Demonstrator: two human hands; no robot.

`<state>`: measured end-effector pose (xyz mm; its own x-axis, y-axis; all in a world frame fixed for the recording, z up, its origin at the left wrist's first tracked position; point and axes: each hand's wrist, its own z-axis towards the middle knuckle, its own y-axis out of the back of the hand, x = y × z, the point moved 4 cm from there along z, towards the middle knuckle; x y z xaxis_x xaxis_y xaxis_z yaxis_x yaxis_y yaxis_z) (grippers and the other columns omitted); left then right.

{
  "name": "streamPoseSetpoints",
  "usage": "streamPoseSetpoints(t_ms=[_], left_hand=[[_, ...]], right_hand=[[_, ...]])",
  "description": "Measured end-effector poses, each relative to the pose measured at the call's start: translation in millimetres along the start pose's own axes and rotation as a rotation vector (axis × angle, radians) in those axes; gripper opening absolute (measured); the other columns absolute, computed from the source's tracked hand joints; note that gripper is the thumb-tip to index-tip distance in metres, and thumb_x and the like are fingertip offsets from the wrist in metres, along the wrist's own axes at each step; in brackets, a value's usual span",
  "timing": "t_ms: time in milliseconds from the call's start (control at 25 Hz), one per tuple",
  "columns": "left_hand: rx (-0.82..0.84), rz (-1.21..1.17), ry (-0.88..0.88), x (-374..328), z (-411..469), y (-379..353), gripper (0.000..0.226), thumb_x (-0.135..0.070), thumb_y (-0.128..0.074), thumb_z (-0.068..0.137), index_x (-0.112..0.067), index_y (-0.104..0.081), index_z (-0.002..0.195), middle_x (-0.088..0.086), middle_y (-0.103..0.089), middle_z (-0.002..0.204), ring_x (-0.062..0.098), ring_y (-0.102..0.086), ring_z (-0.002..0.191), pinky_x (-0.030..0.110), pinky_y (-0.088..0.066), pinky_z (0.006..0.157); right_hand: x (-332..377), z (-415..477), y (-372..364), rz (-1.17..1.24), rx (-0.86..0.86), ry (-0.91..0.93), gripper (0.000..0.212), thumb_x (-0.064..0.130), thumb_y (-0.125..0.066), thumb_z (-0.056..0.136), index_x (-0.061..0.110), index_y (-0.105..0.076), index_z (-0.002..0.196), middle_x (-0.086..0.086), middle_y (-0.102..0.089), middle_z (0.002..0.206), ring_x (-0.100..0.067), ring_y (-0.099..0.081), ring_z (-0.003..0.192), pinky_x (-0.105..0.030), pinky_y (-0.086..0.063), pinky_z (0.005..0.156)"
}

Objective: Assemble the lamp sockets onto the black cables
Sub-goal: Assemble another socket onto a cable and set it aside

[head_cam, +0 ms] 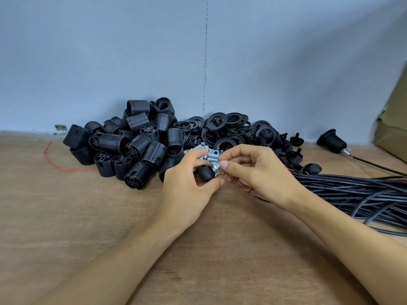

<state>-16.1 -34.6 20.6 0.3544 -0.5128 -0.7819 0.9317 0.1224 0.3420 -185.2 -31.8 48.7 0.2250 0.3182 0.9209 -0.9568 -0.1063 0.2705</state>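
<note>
The left hand (189, 181) is gripping a smooth, domed black socket cap (206, 173), with fingers and thumb curling round it. The right hand (255, 172) is pinching a small silvery metal tube (217, 167) between thumb and forefinger and is holding it against the cap. Both hands are meeting at the fingertips, just above the wooden tabletop (88, 216), which is showing a matt, grainy surface. A heap of like metal tubes (208, 150) is lying directly behind the hands. Ribbed, cylindrical black socket bodies (136, 146) are lying piled to the left, and flat black rings (229, 126) are lying heaped at the back. A bundle of glossy black cables (356, 194) is running off to the right, beside the right wrist. A thin red wire (55, 166) is lying curled at far left.
</note>
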Motion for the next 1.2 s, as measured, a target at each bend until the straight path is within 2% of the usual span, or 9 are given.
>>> streamPoseSetpoints(t_ms=[120, 200, 360, 560, 720, 840, 960, 1080, 1200], left_hand=[[0.057, -0.004, 0.025, 3.9, -0.2, -3.0, 0.054, -0.013, -0.090, 0.073, -0.036, -0.064, 0.114, -0.024, -0.071, 0.100, -0.011, -0.064, 0.101, 0.004, -0.046, 0.080], [0.064, -0.006, 0.030, 5.2, -0.3, -4.1, 0.051, -0.011, -0.089, 0.073, -0.038, -0.065, 0.109, -0.026, -0.071, 0.096, -0.011, -0.065, 0.098, 0.005, -0.047, 0.078], [0.039, 0.025, 0.030, 4.6, 0.5, -4.0, 0.046, -0.018, -0.089, 0.073, -0.040, -0.062, 0.102, -0.034, -0.070, 0.086, -0.011, -0.066, 0.087, 0.005, -0.046, 0.073], [0.055, 0.038, 0.030, 4.3, -0.1, -5.6, 0.047, -0.019, -0.089, 0.074, -0.037, -0.061, 0.107, -0.036, -0.069, 0.091, -0.007, -0.067, 0.085, 0.009, -0.048, 0.073], [0.043, 0.060, 0.028, 5.5, -0.4, -5.1, 0.049, -0.020, -0.089, 0.073, -0.041, -0.059, 0.104, -0.026, -0.072, 0.085, -0.008, -0.066, 0.084, 0.005, -0.045, 0.073], [0.053, 0.094, 0.019, 4.5, -0.7, -6.1, 0.051, -0.022, -0.089, 0.073, -0.046, -0.055, 0.103, -0.020, -0.073, 0.091, -0.004, -0.066, 0.087, 0.003, -0.042, 0.073], [0.063, 0.123, 0.005, 5.8, -0.9, -7.4, 0.051, -0.024, -0.088, 0.073, -0.046, -0.054, 0.103, -0.025, -0.072, 0.090, -0.005, -0.064, 0.089, 0.002, -0.040, 0.075], [0.080, 0.167, -0.041, 5.4, -2.1, -9.5, 0.049, -0.024, -0.086, 0.073, -0.043, -0.055, 0.106, -0.025, -0.071, 0.086, -0.005, -0.064, 0.086, 0.003, -0.040, 0.073], [0.089, 0.179, -0.088, 2.9, -3.2, -9.8, 0.050, -0.022, -0.085, 0.073, -0.047, -0.054, 0.105, -0.022, -0.071, 0.085, -0.007, -0.064, 0.084, 0.004, -0.043, 0.073]], right_hand=[[0.6, 0.0, 1.0, -0.023, 0.011, 0.005, 0.008, 0.005, -0.070, 0.092, 0.007, -0.073, 0.099, -0.006, -0.075, 0.080, -0.014, -0.070, 0.068, -0.019, -0.053, 0.068], [0.4, -0.5, 0.5, -0.062, 0.004, 0.012, 0.008, 0.005, -0.071, 0.091, 0.008, -0.073, 0.098, -0.004, -0.075, 0.080, -0.014, -0.071, 0.069, -0.020, -0.054, 0.068], [1.9, -2.7, -2.1, -0.186, -0.015, 0.040, 0.007, 0.007, -0.073, 0.091, 0.012, -0.074, 0.095, -0.007, -0.076, 0.083, -0.027, -0.073, 0.080, -0.040, -0.060, 0.081], [6.4, -4.7, -2.5, -0.275, -0.018, 0.051, 0.004, 0.011, -0.073, 0.091, 0.015, -0.074, 0.092, -0.001, -0.075, 0.082, -0.025, -0.071, 0.081, -0.044, -0.059, 0.082], [6.4, -4.9, -2.4, -0.363, -0.031, 0.064, 0.004, 0.019, -0.072, 0.092, 0.019, -0.073, 0.088, 0.002, -0.074, 0.076, -0.020, -0.069, 0.073, -0.039, -0.059, 0.078], [4.8, -4.8, -2.3, -0.417, -0.042, 0.074, 0.009, 0.027, -0.071, 0.093, 0.023, -0.072, 0.085, 0.008, -0.072, 0.072, -0.015, -0.067, 0.067, -0.030, -0.057, 0.069], [2.8, -4.5, -2.0, -0.496, -0.050, 0.091, 0.019, 0.038, -0.069, 0.093, 0.026, -0.069, 0.078, 0.015, -0.065, 0.063, -0.004, -0.055, 0.055, -0.015, -0.044, 0.055], [2.1, -4.3, -4.5, -0.549, -0.059, 0.115, 0.037, 0.044, -0.064, 0.094, 0.024, -0.057, 0.063, 0.014, -0.048, 0.050, -0.004, -0.041, 0.049, -0.015, -0.034, 0.050], [1.4, -3.3, -5.8, -0.587, -0.062, 0.134, 0.054, 0.049, -0.055, 0.098, 0.015, -0.045, 0.057, 0.010, -0.035, 0.048, -0.007, -0.033, 0.048, -0.019, -0.030, 0.048]])
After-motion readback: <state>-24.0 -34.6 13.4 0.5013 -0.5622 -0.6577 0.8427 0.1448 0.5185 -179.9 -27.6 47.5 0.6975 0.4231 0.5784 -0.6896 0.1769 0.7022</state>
